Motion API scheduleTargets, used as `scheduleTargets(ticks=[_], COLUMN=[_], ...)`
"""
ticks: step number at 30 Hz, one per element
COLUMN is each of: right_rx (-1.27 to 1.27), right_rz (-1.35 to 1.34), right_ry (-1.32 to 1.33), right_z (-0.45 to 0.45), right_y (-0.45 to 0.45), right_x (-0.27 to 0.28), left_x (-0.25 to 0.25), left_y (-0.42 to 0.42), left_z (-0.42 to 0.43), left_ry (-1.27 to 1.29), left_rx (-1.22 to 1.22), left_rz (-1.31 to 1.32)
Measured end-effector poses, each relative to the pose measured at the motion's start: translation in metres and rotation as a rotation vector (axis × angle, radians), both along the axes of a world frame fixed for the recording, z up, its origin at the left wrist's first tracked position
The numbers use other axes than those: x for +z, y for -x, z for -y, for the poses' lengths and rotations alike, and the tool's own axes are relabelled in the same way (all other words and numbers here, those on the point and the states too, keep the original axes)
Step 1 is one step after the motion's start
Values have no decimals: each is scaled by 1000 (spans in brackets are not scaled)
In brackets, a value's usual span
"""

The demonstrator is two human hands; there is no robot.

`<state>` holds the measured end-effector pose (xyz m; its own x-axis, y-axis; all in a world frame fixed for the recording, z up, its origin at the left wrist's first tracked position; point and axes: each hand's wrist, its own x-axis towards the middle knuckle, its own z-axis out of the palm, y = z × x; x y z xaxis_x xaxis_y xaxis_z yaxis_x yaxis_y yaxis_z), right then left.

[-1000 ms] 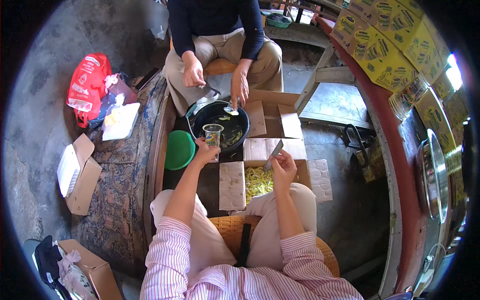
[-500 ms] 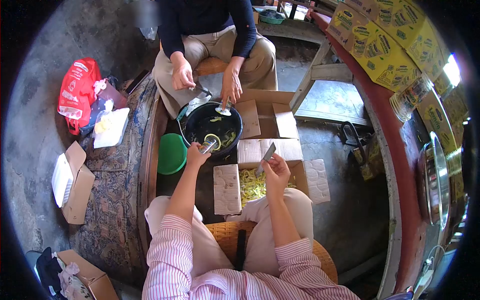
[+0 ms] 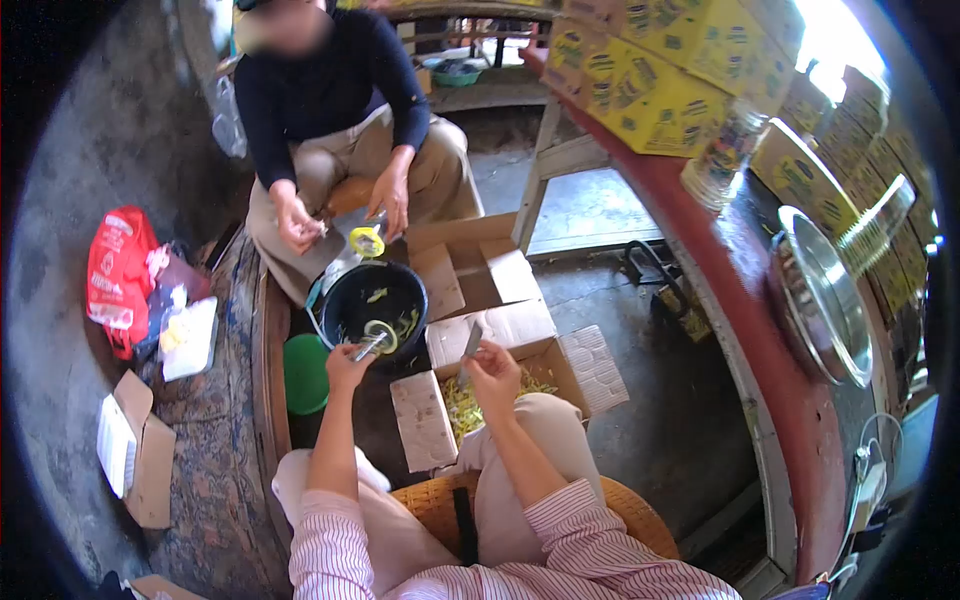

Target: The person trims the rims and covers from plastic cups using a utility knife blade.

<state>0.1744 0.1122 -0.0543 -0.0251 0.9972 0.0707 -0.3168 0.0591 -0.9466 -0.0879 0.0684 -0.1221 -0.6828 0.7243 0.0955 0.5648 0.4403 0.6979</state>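
Our left hand (image 3: 345, 366) grasps a tilted clear cup (image 3: 375, 342) at the near rim of the black bucket (image 3: 345, 297) just ahead, our right hand (image 3: 494, 379) pinches a flat grey tool (image 3: 473, 340), and a slackened left grip could, we judge, drop the cup inside.

Interior dim | white glare blown out, upper right | glints on metal basin (image 3: 825, 290) | floor (image 3: 690, 430) shadowed beside red counter (image 3: 735, 310) | co-worker's head (image 3: 285, 28) smeared (the rest moderately soft) | strong fisheye bowing, edges black
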Motion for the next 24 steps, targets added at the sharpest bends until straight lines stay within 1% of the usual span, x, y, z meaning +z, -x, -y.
scheduleTargets(ticks=[2, 3, 5, 8, 11, 12, 14, 16, 18, 20, 24], right_rx=[-34, -31, -3, -2, -24, -8, -3, -1, -6, -5, 40], right_rz=[22, 82, 20, 32, 115, 50, 34, 50, -3, -24, 6], right_ry=[-9, -4, 19, 22, 42, 45, 55, 51, 47, 48, 96], right_z=[3, 1, 2, 7, 12, 11, 12, 11, 9, 10, 18], right_y=[-2, -5, -6, -7, -6, -2, -1, -2, 1, 1, -3], right_x=[3, -3, -1, 13, 15, 6, 8, 8, 3, 3, 14], left_x=[23, 31, 48, 110, 209, 242, 303, 353, 405, 440, 484], left_y=[-12, -14, -10, -27, -69, -83, -112, -139, -179, -207, -258], left_z=[-7, -8, -11, -26, -53, -63, -85, -114, -125, -141, -166], left_ry=[-296, -429, -680, -684, -703, -726, -735, -925, -954, -917, -888], left_rx=[237, 207, 144, -26, -214, -284, -301, -535, -667, -735, -717], left_rz=[664, 802, 1080, 1050, 763, 652, 22, 24, 80, -25, -322])
